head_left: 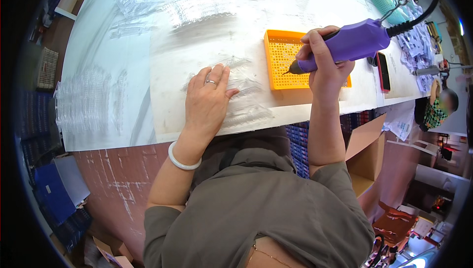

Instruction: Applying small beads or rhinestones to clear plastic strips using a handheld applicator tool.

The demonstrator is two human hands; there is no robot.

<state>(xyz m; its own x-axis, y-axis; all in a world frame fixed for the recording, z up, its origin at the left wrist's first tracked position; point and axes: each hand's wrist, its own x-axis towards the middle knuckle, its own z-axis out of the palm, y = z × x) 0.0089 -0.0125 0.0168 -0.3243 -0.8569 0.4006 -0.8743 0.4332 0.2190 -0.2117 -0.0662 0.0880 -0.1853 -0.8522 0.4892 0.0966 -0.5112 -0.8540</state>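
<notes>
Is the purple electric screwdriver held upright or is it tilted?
Tilted: in the right hand, the purple electric screwdriver slants, its bit at lower left, seen against the yellow basket, its black cord at upper right.

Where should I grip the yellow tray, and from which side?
Likely by the yellow tray's left wall, coming from the left: its raised rim offers an edge to pinch, while the right hand and purple tool partly cover its right side.

Bare table (167,81) is opening left of and above the left hand (207,98); strips (199,8) are blocking the upper left, a tool (357,40) is overhanging the tray (268,57), a phone (383,72) is obstructing centre right.
</notes>
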